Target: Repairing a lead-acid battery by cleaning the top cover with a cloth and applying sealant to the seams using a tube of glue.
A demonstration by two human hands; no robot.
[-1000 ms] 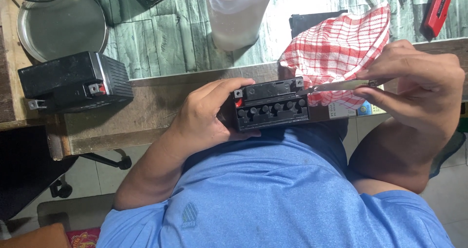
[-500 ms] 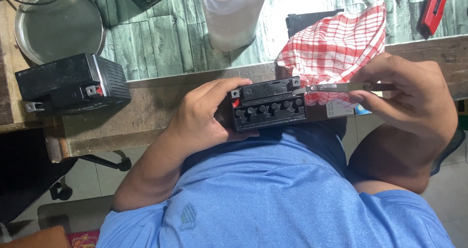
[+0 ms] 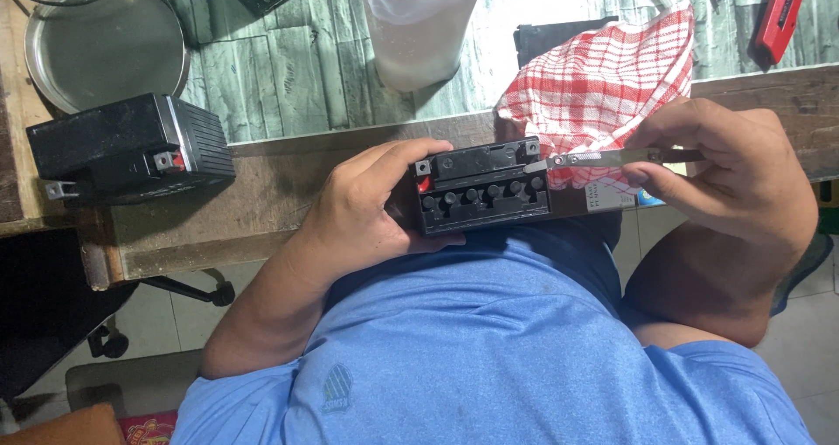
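Left hand (image 3: 354,209) holding battery (image 3: 481,187), cup (image 3: 419,30) (contents unclear)

— From here, the left hand (image 3: 363,205) is covering the near end of the small black battery (image 3: 482,187); I'm not seeing that side at all.

— And the metal tool (image 3: 603,157)?

— Its handle is disappearing inside the right hand (image 3: 734,178). Whether the tip is touching the terminal, I can't tell.

— Beyond the grip?

— The checked cloth (image 3: 603,86) is hiding a dark object. The plastic cup (image 3: 419,25), round metal tray (image 3: 105,43) and red tool (image 3: 780,12) are running off the top edge.
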